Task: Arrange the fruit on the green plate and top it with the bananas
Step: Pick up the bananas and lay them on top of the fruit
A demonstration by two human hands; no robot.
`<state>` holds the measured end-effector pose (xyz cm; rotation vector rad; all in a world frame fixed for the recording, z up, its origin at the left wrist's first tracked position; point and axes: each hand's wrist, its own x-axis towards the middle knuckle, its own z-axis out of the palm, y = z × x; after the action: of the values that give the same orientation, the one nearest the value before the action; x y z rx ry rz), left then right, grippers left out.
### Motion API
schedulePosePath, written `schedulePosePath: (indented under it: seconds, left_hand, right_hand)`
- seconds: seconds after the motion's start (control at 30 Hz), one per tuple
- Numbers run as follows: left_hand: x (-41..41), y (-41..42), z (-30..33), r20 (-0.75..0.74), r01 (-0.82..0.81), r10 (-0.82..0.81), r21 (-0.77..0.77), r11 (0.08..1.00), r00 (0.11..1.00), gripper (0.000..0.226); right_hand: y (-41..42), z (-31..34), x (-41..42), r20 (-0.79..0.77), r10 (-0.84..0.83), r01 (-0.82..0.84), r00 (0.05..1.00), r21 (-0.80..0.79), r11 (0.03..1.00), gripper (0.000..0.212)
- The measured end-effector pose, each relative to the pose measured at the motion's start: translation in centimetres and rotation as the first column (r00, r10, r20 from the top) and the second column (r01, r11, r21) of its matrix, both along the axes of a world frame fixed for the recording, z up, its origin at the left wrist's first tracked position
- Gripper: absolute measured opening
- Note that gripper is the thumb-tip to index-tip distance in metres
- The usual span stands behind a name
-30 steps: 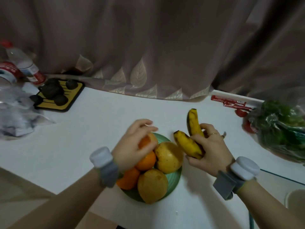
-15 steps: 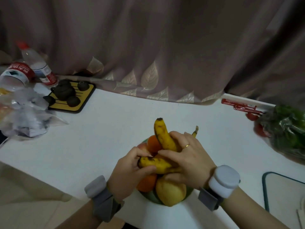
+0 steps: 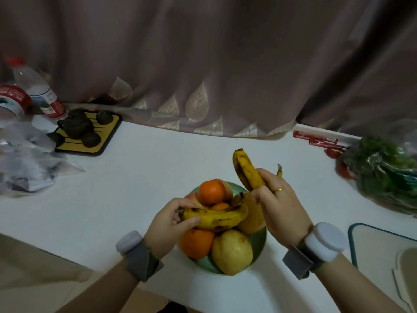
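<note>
Two bananas in play! The left hand point(image 3: 168, 224) pinches the tip of one banana point(image 3: 217, 218), which lies across the fruit heap, while the right hand point(image 3: 279, 206) is wrapped around the second banana point(image 3: 247, 171), tilted up above the plate's far right edge. The green plate point(image 3: 259, 242) is loaded: an orange point(image 3: 212, 192) crowns the pile, another orange point(image 3: 196, 242) sits front left, a yellow pear point(image 3: 232, 251) front right, and a pinkish fruit peeks out behind the top orange. Over on the left, a yellow tray point(image 3: 106, 136) carries a dark teapot point(image 3: 75, 124) and small dark cups. A bag of greens point(image 3: 383, 168) rests at the right. It all sits on a white table point(image 3: 135, 177), with water bottles point(image 3: 36, 89) far left and a brown leaf-print curtain point(image 3: 203, 64) hanging behind.
</note>
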<state>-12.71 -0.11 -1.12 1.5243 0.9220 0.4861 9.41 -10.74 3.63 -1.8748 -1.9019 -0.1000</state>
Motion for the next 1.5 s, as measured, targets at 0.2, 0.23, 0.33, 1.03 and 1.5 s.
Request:
schedulePosePath:
  seconds: [0.2, 0.23, 0.33, 1.03, 1.5]
  left_hand:
    - [0.3, 0.0, -0.1, 0.057, 0.071, -0.065, -0.112, 0.991, 0.996, 0.023]
    - [0.3, -0.1, -0.2, 0.070, 0.074, -0.066, -0.116, 0.990, 0.995, 0.022]
    - [0.6, -0.2, -0.4, 0.100, 0.093, -0.084, -0.097, 0.991, 0.991, 0.024]
    - [4.2, 1.7, 1.6, -0.126, 0.235, -0.208, 0.258, 0.937, 0.970, 0.103]
    - [5.6, 4.0, 1.5, -0.331, 0.562, -0.467, 0.307, 0.768, 0.820, 0.099]
  right_hand:
    - [-0.2, -0.2, -0.5, 0.057, 0.073, -0.071, 0.996, -0.030, 0.997, 0.022]
    - [-0.1, -0.2, -0.5, 0.062, 0.094, -0.091, 0.994, -0.041, 0.995, 0.021]
    - [0.1, -0.5, -1.0, 0.084, 0.135, -0.131, 0.987, -0.044, 0.990, 0.016]
    - [1.4, -1.9, -1.4, -0.166, 0.205, -0.260, 0.965, -0.468, 0.844, 0.044]
    - [-5.0, -6.6, -3.5, -0.446, -0.166, 0.017, 0.880, -0.321, 0.947, 0.074]
